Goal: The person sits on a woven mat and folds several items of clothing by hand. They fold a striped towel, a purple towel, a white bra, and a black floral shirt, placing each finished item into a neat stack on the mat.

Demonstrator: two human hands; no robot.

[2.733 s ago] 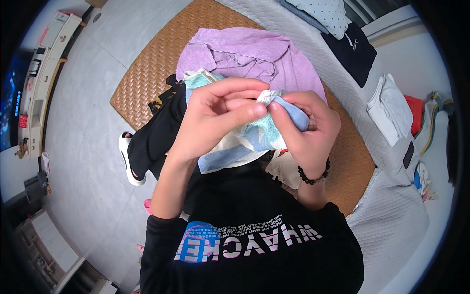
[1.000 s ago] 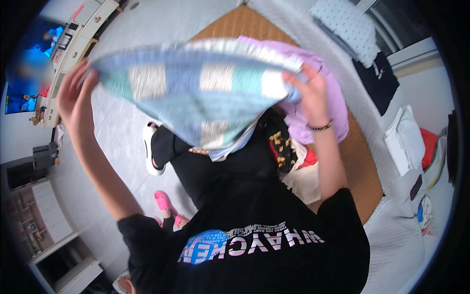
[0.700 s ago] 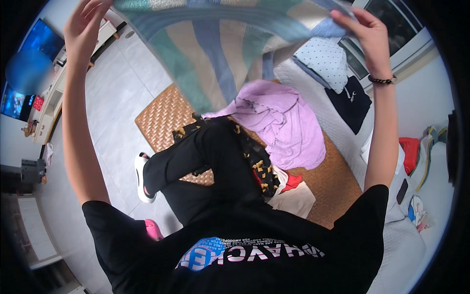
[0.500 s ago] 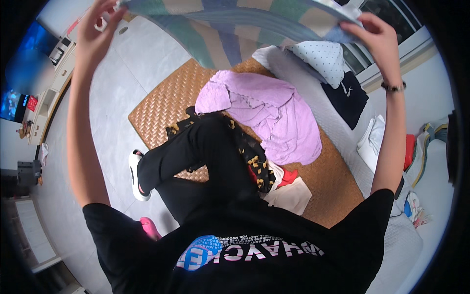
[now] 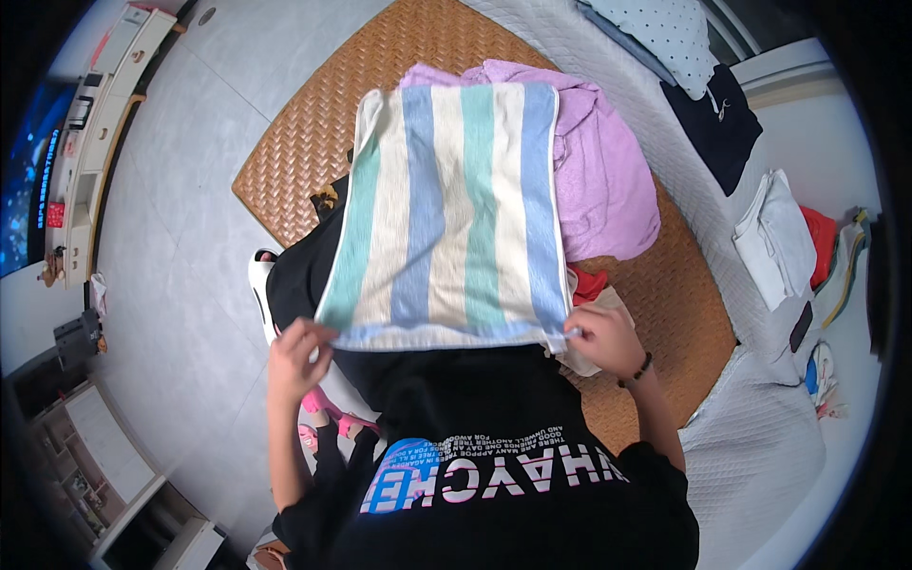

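Observation:
A striped towel (image 5: 451, 214) in blue, cream and green lies spread flat over my lap and outstretched leg, its far end resting on a heap of purple clothing (image 5: 608, 180). My left hand (image 5: 296, 353) pinches the towel's near left corner. My right hand (image 5: 600, 337), with a dark bead bracelet at the wrist, pinches the near right corner. Both corners sit close to my waist.
A woven straw mat (image 5: 304, 142) covers the grey tiled floor under me. A grey quilted bed (image 5: 760, 437) runs along the right, with folded white (image 5: 774, 237), dark (image 5: 717, 123) and dotted (image 5: 665, 33) garments on it. A low media shelf (image 5: 85, 142) stands at far left.
The towel was bunched in both hands, then flung up and held wide overhead. Now it has come down and lies flat over my lap, with my hands lowered at its near corners.

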